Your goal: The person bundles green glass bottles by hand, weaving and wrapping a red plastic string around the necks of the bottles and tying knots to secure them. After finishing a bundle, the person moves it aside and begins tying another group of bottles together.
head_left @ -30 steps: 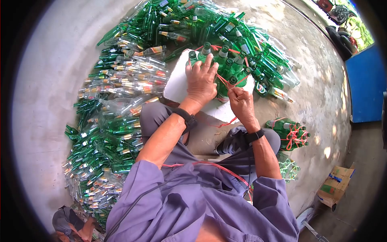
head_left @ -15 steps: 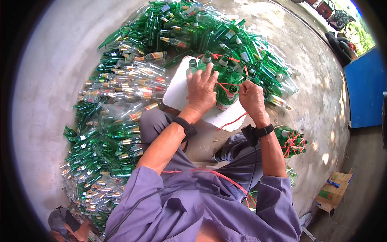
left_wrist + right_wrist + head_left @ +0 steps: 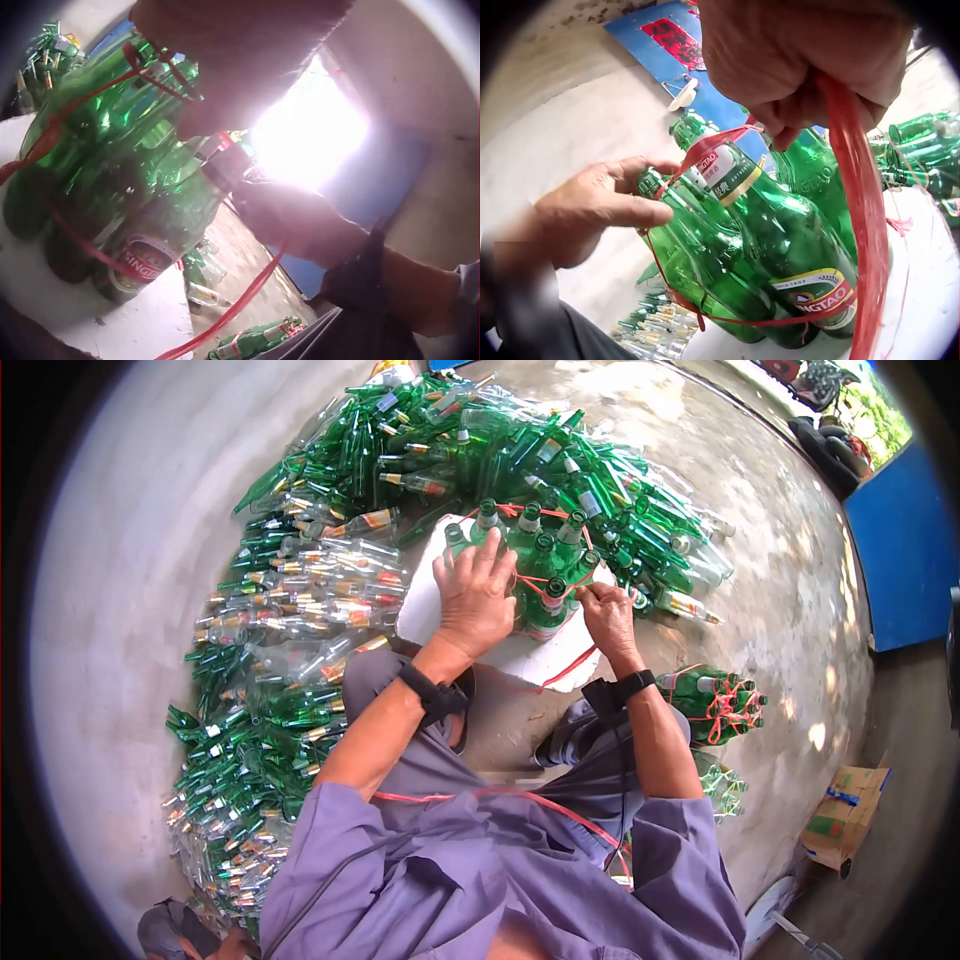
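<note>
A cluster of green beer bottles (image 3: 548, 616) stands upright on a white foam slab (image 3: 424, 608), with red plastic twine (image 3: 855, 172) looped around the bodies and necks. My left hand (image 3: 472, 600) holds a bottle neck on the cluster's left side; in the right wrist view its thumb and fingers lie either side of that neck. At the cluster's right front, my right hand (image 3: 610, 622) grips the twine close to the nearest neck. A long tail of twine hangs from that fist past a Tsingtao label (image 3: 825, 298). The left hand hides some bottles in the head view.
Heaps of loose green bottles (image 3: 360, 455) and clear bottles (image 3: 340, 575) curve around the left and far side. A twine-tied bundle of bottles (image 3: 712, 702) stands by the right knee. Farther right lie a cardboard box (image 3: 848, 815) and a blue panel (image 3: 910, 550).
My right hand pulled outward to the right, stretching the twine, then came back in beside the front bottle neck. The left hand has stayed on the left bottles.
</note>
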`<state>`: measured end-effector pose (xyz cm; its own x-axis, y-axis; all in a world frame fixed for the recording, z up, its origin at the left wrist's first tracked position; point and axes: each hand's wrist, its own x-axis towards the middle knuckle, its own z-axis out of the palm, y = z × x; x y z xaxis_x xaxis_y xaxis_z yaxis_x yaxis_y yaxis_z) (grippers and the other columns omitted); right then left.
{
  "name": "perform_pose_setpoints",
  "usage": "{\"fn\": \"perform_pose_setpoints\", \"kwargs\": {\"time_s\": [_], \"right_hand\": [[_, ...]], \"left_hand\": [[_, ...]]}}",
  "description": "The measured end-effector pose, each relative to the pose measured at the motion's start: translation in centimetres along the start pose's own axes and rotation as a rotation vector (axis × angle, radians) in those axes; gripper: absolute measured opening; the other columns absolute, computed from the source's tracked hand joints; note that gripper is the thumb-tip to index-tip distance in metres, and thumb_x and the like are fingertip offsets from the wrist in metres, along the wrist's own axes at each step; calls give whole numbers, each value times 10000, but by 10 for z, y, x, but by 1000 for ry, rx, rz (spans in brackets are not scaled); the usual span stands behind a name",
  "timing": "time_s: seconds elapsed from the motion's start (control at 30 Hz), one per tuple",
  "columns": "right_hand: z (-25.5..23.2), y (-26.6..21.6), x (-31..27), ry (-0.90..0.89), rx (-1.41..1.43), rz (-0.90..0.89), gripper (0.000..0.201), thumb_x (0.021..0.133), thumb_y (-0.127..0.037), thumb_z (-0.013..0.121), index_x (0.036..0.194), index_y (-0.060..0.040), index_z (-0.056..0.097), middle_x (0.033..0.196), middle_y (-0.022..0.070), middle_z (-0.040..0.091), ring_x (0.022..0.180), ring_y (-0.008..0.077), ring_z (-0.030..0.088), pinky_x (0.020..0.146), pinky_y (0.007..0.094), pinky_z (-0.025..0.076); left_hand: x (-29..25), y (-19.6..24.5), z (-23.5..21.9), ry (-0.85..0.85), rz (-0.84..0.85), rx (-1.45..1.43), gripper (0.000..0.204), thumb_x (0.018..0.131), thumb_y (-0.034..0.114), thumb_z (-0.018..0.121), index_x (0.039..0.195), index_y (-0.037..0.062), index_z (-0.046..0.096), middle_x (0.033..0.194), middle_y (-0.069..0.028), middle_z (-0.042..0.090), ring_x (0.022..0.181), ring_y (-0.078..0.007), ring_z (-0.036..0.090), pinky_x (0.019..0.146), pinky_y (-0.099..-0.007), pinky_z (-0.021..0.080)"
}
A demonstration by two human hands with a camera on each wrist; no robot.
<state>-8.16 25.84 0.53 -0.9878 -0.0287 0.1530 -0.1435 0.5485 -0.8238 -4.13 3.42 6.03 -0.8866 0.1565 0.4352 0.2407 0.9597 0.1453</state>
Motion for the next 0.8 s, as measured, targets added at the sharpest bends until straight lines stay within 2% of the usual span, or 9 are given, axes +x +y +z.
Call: {"fn": "perform_pose_setpoints", "kwargs": {"time_s": [0.1, 0.2, 0.23, 0.27, 0.33, 0.37, 0.5, 0.57, 0.8], "right_hand": [[8, 6, 2, -37, 103, 78, 280, 925, -225, 651, 832, 25, 737, 612, 136, 628, 567, 171, 573, 595, 348, 468], [14, 4, 1, -33, 71, 79, 296, 933, -247, 641, 830, 12, 739, 639, 145, 654, 574, 170, 588, 604, 348, 476], [18, 9, 3, -49, 29, 108, 322, 919, -331, 662, 852, -25, 738, 742, 223, 671, 683, 363, 673, 668, 450, 504], [21, 11, 4, -39, 46, 101, 332, 920, -338, 660, 842, -25, 735, 742, 226, 669, 675, 360, 671, 667, 452, 502], [22, 6, 4, -48, 111, 120, 341, 924, -333, 651, 825, -16, 728, 732, 230, 665, 666, 361, 670, 664, 451, 501], [21, 3, 5, -62, 127, 135, 341, 927, -325, 639, 820, -14, 730, 719, 234, 659, 653, 358, 667, 659, 446, 501], [23, 1, 6, -67, 129, 183, 326, 909, -323, 640, 821, -24, 737, 699, 221, 663, 656, 361, 675, 662, 448, 509], [31, 7, 6, -48, 123, 272, 382, 884, -387, 711, 811, -14, 746, 615, 129, 652, 573, 159, 599, 589, 372, 483], [30, 3, 8, -107, 25, 362, 433, 858, -440, 712, 768, -17, 730, 656, 166, 680, 627, 267, 680, 651, 422, 523]], "left_hand": [[12, 9, -31, 20, 167, 36, 329, 778, 213, 737, 1083, 90, 718, 1303, -83, 631, 1229, -295, 501, 1082, -549, 270], [31, 22, -36, 20, 270, -97, 277, 796, 221, 728, 1033, 78, 728, 1184, -53, 685, 1211, -271, 528, 1069, -477, 318], [41, 26, -39, -26, 310, -167, 253, 848, 252, 697, 1016, 64, 725, 1095, -75, 716, 1093, -283, 613, 988, -420, 431], [49, 27, -30, -28, 313, -169, 253, 848, 252, 697, 1016, 64, 725, 1095, -75, 716, 1093, -283, 613, 988, -420, 431], [63, 25, -3, -388, 132, -454, 272, 915, 290, 644, 1044, 61, 717, 1054, -121, 727, 983, -324, 659, 897, -432, 509], [68, 22, 8, -445, 125, -579, 310, 949, 329, 614, 1109, 75, 690, 1056, -142, 726, 924, -366, 673, 859, -465, 536], [75, 29, 6, -672, 178, -350, 406, 925, 365, 645, 1240, 109, 620, 1088, -119, 721, 1019, -332, 661, 903, -449, 522], [72, 26, 7, -664, 196, -363, 408, 921, 358, 652, 1244, 111, 617, 1096, -114, 719, 1027, -323, 657, 905, -447, 521], [74, 23, 6, -618, 268, -422, 410, 900, 297, 684, 1256, 108, 611, 1082, -102, 712, 1009, -322, 639, 899, -442, 517]]}}
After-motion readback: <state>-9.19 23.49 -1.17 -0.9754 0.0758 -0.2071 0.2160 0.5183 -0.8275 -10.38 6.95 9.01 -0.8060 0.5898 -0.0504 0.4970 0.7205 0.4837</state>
